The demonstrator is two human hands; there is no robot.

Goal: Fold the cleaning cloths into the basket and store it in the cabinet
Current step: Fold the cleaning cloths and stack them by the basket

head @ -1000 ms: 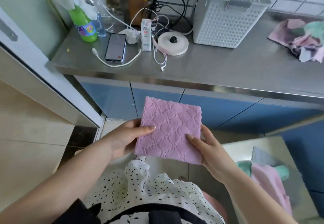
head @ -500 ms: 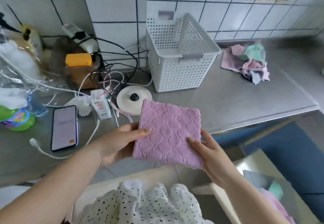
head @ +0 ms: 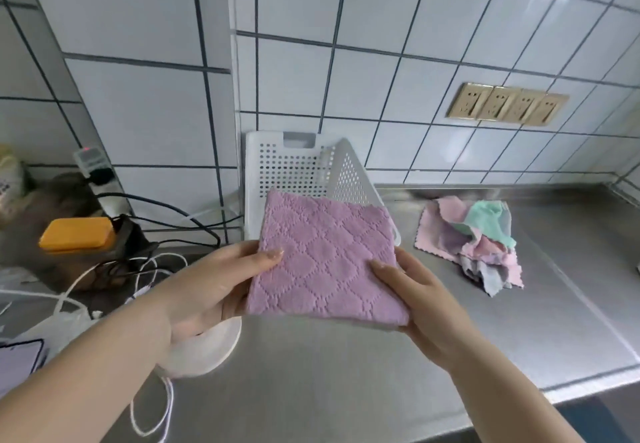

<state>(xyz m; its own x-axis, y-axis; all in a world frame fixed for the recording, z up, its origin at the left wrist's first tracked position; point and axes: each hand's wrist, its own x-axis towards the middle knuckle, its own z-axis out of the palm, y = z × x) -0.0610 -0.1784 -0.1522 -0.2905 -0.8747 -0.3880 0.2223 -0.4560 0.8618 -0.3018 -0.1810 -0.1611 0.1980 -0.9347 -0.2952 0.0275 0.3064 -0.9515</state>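
Observation:
A folded pink quilted cloth [head: 325,259] is held flat above the steel counter [head: 346,373]. My left hand [head: 207,290] grips its left edge, thumb on top. My right hand [head: 415,300] grips its lower right edge. Directly behind the cloth stands the white perforated basket [head: 298,165], whose lower part and inside are hidden by the cloth. A loose heap of unfolded cloths [head: 474,241], pink, mint and grey, lies on the counter to the right of the basket.
A round white lid [head: 207,352] lies under my left hand. White cables [head: 152,404], a phone [head: 17,359], an orange-lidded box [head: 78,236] and a power strip [head: 91,162] crowd the left counter. Gold wall sockets [head: 505,105] sit on the tiled wall.
The view has swung up from the blue cabinet fronts to the counter and wall. Both hands carried the folded pink cloth up and forward, so it now hangs in front of the basket.

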